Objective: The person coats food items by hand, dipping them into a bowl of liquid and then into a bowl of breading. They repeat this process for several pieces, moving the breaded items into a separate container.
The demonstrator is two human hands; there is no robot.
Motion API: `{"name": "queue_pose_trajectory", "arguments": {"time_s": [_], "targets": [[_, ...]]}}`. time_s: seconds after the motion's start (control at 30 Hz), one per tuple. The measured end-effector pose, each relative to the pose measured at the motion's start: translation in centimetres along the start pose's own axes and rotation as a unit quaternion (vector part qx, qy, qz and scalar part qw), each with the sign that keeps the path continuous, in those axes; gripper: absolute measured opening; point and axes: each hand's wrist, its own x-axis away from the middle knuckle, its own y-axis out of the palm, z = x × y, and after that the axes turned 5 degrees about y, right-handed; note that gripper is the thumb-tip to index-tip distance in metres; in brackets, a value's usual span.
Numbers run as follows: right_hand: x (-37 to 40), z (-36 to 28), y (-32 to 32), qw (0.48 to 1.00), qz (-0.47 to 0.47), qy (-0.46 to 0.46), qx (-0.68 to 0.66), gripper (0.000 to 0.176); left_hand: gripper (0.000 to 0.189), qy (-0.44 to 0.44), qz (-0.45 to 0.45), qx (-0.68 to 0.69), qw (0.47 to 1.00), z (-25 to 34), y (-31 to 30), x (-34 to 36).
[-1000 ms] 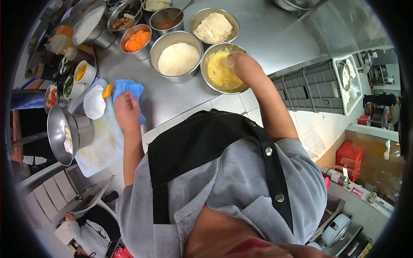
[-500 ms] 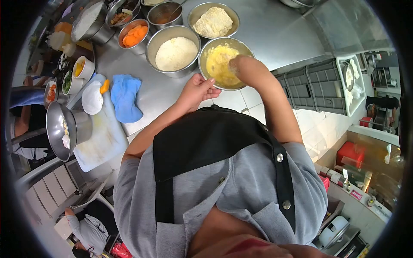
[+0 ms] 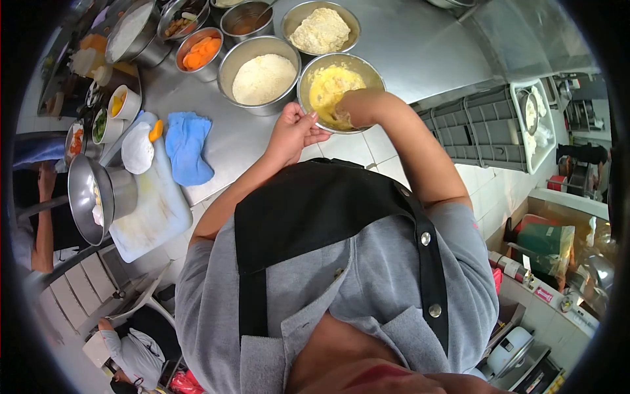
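Note:
A steel mixing bowl (image 3: 372, 77) holding a wet, yellow, egg-like mixture (image 3: 333, 84) sits at the front edge of the steel counter. My left hand (image 3: 292, 136) grips its near-left rim, thumb on the rim and fingers below. Inside the bowl is my right hand (image 3: 356, 107), its fingers down in the mixture and hidden from view. Just left stands a deep steel pot of pale crumbs (image 3: 264, 79). Behind the mixing bowl is another bowl with a lumpy, pale-coated heap (image 3: 321, 31).
Sliced carrots (image 3: 201, 52) and a pot of brown sauce (image 3: 246, 23) stand farther back. To the left lie a blue cloth (image 3: 188, 148) and a white cutting board (image 3: 147, 220), with a tilted steel bowl (image 3: 85, 197) beside it. A grey crate (image 3: 476, 128) stands right. Other people are at the sides.
My right hand has shifted toward the near side of the bowl, deeper in the mixture. My left hand keeps its hold on the rim. At far left, another person's arm has come lower.

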Motion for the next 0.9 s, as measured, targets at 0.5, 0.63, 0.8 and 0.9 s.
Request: {"name": "queue_pose_trajectory", "arguments": {"time_s": [0.5,0.63,0.8,0.9], "targets": [[-0.1,2.4,-2.1,0.971,0.129,-0.096,-0.176,0.047,0.017,-0.045,-0.006,-0.036,0.998,1.0,-1.0,0.3],[0.4,-0.1,-1.2,0.988,0.013,-0.11,-0.104,0.053,0.018,-0.02,-0.005,-0.042,0.999,0.8,-1.1,0.2],[-0.2,-1.0,-1.5,0.994,-0.089,-0.058,-0.007,0.058,0.019,-0.022,-0.005,-0.046,0.999,0.9,-1.1,0.2],[0.3,0.0,-1.3,0.996,-0.009,-0.084,-0.029,0.053,0.018,-0.025,-0.002,-0.05,0.998,1.2,-0.8,0.2]]}}
